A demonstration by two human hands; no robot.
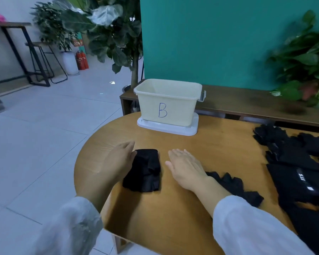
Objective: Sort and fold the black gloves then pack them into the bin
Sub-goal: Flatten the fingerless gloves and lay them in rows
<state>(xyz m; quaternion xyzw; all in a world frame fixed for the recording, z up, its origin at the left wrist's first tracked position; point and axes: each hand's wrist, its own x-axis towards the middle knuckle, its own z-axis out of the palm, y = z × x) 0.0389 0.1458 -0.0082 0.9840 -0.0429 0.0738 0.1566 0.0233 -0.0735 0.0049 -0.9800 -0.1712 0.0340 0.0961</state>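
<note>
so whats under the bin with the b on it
The bin stands on a white lid, which lies flat on the table. Only the lid's edge shows; the part beneath the bin is covered.

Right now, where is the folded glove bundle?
Head view: the folded glove bundle lies on the table, left of centre, between left hand and right hand, before the bin.

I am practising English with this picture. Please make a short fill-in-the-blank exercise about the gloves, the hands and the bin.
1. The letter written on the cream bin is ____.
2. The folded black gloves lie between the left hand and the ____ hand.
3. The bin stands on its white ____.
4. The unfolded gloves lie piled on the ____ side of the wooden table.

Missing words: B; right; lid; right
</note>
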